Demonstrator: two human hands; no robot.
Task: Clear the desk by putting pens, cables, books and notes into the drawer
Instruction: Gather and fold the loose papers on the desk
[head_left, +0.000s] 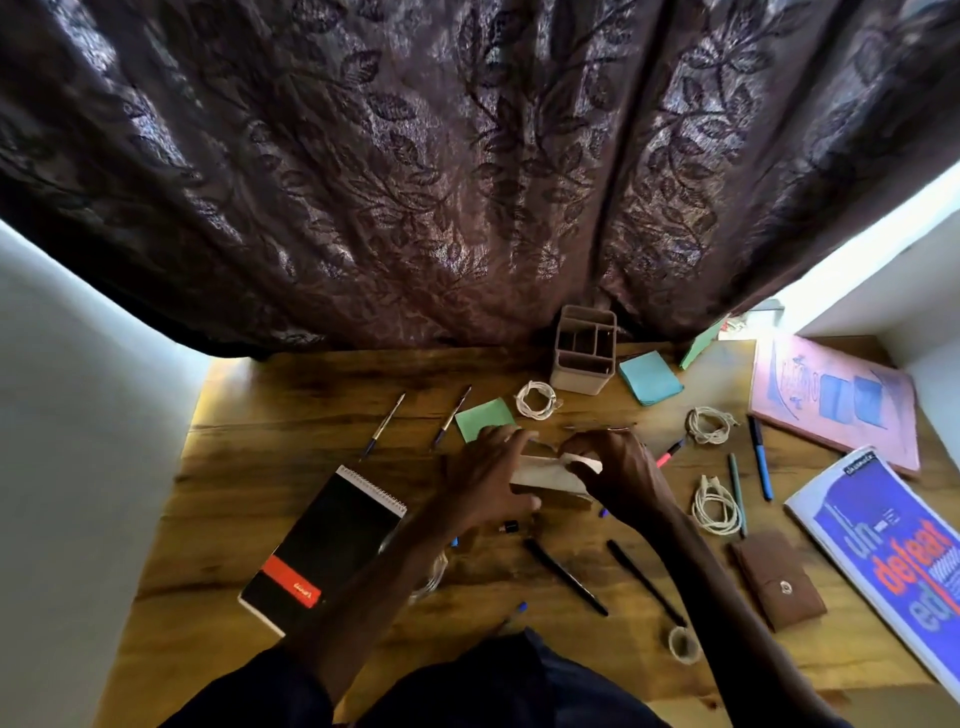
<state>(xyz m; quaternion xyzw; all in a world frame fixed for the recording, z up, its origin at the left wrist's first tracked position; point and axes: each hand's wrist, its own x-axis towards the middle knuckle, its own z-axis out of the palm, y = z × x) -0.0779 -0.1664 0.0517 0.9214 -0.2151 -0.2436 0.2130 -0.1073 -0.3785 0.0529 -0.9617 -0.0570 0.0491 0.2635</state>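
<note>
1. Left grip: fingers apart, flat on the pale cream paper pad; press it steady against the brown wooden desk.
2. The pad lies between both grips; square it before lifting.
3. Right grip: clamped on a small white slip; tuck it in first.

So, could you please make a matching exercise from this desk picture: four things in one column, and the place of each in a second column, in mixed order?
Things
1. black spiral notepad with red band
2. beige plastic pen organiser
3. brown leather pouch with snap button
4. light blue sticky-note pad

Places
A. between the organiser and the pink book
B. upright, by the dark curtain
C. leftmost on the wooden desk
D. right side, beside the blue-covered magazine

Pairs: 1-C, 2-B, 3-D, 4-A.
</note>
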